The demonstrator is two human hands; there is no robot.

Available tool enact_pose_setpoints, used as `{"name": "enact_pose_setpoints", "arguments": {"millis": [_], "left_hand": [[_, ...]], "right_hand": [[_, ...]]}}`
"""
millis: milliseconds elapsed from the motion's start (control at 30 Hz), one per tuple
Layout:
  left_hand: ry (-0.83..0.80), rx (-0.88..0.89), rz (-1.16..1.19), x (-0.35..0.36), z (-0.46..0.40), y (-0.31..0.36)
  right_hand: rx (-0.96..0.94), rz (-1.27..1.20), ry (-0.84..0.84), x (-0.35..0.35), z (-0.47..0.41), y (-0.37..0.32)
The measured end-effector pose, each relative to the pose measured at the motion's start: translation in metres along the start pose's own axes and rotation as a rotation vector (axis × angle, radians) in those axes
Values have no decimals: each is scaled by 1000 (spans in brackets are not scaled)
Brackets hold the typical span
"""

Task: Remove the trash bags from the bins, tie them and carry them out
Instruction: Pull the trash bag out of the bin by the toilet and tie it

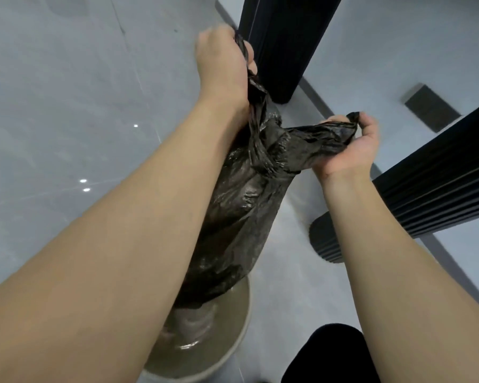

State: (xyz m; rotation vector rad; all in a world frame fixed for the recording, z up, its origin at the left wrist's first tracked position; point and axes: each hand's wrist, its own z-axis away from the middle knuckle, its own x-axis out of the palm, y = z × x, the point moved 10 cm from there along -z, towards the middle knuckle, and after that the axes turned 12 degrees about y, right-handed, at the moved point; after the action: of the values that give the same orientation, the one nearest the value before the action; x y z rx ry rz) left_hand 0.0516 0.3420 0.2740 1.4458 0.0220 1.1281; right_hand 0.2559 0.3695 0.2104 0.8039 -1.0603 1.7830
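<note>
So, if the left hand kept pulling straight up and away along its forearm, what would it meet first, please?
Probably the tall black ribbed panel just beyond the left hand, which grips a strand of the black plastic trash bag; depth is unclear.

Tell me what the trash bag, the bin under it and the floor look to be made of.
Trash bag: thin black plastic film, glossy; it crinkles, twists into ropes where both hands grip it, and catches highlights.
Bin: beige, smooth, matte rim; probably moulded plastic, though painted metal cannot be ruled out.
Floor: large pale grey tiles, polished; thin joint lines and mirrored ceiling lights suggest glazed ceramic or stone.
</note>
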Motion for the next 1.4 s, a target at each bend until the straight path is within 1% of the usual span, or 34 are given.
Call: {"name": "enact_pose_setpoints", "arguments": {"millis": [167,233,300,367,433,500,567,633,667,700,733,800,833,867,900,933,967,1033,1100,1133,1167,1200,1233,1267,1300,1333,1367,1400], "left_hand": [[-105,101,-104,78,7,-6],[-135,132,-115,99,5,-9],[-139,150,-181,109,-2,-20],[-124,161,-295,101,-16,-39],[-88,175,-370,74,-36,-64],[-20,163,-434,35,-58,-97],[9,124,-572,-8,-74,-138],[-52,85,-766,-43,-84,-179],[-123,83,-901,-57,-89,-196],[-218,92,-1080,-69,-94,-211],[-324,108,-1314,-84,-98,-224],[-529,82,-1843,-119,-108,-241],[-607,6,-2055,-138,-111,-244],[-651,-95,-2204,-155,-110,-243],[-676,-162,-2295,-165,-109,-240],[-713,-163,-2336,-168,-107,-240],[-774,-109,-2337,-166,-103,-243],[-920,35,-2203,-157,-90,-257],[-1046,131,-2054,-151,-71,-270],[-1105,191,-2061,-152,-63,-276],[-1163,278,-2118,-154,-56,-282],[-1206,404,-2192,-156,-52,-287],[-1216,555,-2245,-155,-51,-290],[-1188,676,-2259,-152,-51,-290],[-1123,734,-2234,-148,-55,-285],[-1046,737,-2186,-145,-62,-280],[-984,707,-2138,-145,-68,-275],[-948,693,-2101,-144,-73,-271]], "right_hand": [[-23,-41,63,-11,-14,-45],[-22,-51,87,-16,-23,-54],[-33,-53,84,-16,-34,-58],[-48,-28,88,-22,-50,-52],[-67,25,126,-41,-67,-39],[-81,92,188,-69,-83,-22],[-68,150,242,-101,-94,-2],[-53,218,303,-133,-102,15],[-54,259,351,-148,-106,20],[-68,313,414,-164,-109,22],[-101,393,490,-179,-112,20],[-192,659,612,-198,-117,11],[-245,822,646,-200,-118,6],[-301,981,665,-198,-118,2],[-344,1121,667,-195,-118,0],[-373,1229,664,-193,-118,-1],[-395,1302,666,-192,-119,-2],[-429,1358,683,-191,-121,-2],[-439,1346,721,-191,-123,-2],[-432,1324,742,-191,-122,-1],[-424,1314,758,-192,-120,-1],[-427,1337,760,-190,-118,-2],[-448,1380,741,-186,-116,-2],[-486,1436,699,-181,-114,-2],[-564,1544,641,-173,-110,-2],[-671,1732,562,-161,-104,1],[-789,1958,438,-146,-98,10],[-907,2158,258,-131,-92,27]]}}
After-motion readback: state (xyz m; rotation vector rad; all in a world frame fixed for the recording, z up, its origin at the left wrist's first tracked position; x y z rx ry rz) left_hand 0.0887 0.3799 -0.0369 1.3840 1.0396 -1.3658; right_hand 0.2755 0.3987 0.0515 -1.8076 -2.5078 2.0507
